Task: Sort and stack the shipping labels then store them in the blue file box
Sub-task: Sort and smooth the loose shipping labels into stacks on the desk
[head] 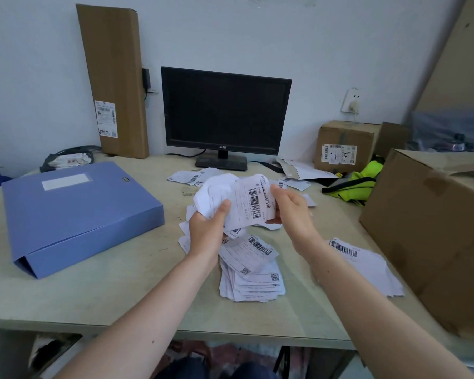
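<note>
Blue file box point(77, 212) lies closed on the desk point(93, 291), left. Stacked labels point(251, 274) lie near me. My left grip point(208, 225) and right grip point(290, 206) both pinch a crumpled bundle point(238, 198) above them; I fear curled sheets slip out and scatter the stack.

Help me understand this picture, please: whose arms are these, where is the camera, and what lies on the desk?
There is no machine here: a person works with bare hands, and the one picture comes from a camera worn on their head, looking down. The left hand and the right hand together grip a crumpled bundle of shipping labels above the desk. Beneath lies a rough stack of labels, with a second pile to the right. The blue file box lies flat and closed on the left. A dark monitor stands at the back, and a large cardboard box sits on the right.
</note>
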